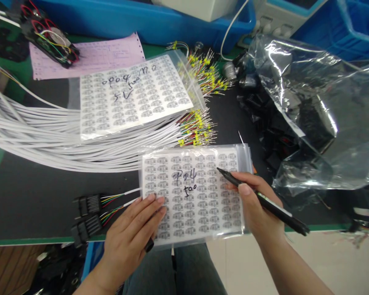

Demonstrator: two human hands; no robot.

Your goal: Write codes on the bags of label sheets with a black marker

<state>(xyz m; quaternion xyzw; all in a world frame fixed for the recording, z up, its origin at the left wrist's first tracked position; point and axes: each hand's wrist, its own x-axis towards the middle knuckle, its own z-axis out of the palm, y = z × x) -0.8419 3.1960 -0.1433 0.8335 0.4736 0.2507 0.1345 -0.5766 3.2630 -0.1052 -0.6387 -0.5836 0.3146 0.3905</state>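
A clear zip bag (pixel 206 225) with a sheet of small printed labels lies at the table's front edge. Handwritten marks, among them "500", run across its upper middle. My left hand (pixel 135 225) rests on the bag's left side, fingers extended and close together. Out from under that hand, where its thumb is hidden, sticks a black marker cap (pixel 149 246), apparently held against the palm. Between thumb and fingers, my right hand (pixel 258 200) grips a black marker (pixel 276 211). The uncapped tip points left over the bag; whether it touches cannot be made out.
Behind lies another bag of labels (pixel 135 98) on white cables (pixel 110 157) with yellow-tipped wire ends (pixel 199 127). Black connectors (pixel 87 217) sit left, a plastic bag with black parts (pixel 313 110) right. A pink paper (pixel 110 53) and blue bin (pixel 110 24) are at the back.
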